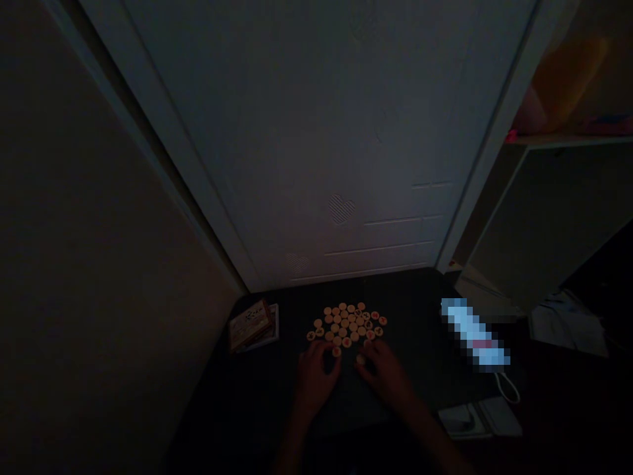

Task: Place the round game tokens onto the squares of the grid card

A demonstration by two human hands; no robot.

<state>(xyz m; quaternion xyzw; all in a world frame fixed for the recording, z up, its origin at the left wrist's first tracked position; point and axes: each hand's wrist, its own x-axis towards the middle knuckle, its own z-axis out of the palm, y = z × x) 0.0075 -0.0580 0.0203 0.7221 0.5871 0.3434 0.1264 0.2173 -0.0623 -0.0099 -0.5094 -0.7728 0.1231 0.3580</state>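
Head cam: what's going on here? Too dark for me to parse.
A person's hands are on a dark table at the near edge of a cluster of round wooden discs, in front of a door. The left hand has its fingertips at one disc, and the right hand at another disc. It is too dim to tell whether either is gripped. A small box lies left of the cluster.

Pale round discs [349,323] (some marked red, some dark) lie flat in a loose cluster on the dark tabletop [420,330]. One stray disc [361,359] sits just nearer, probably flat too.
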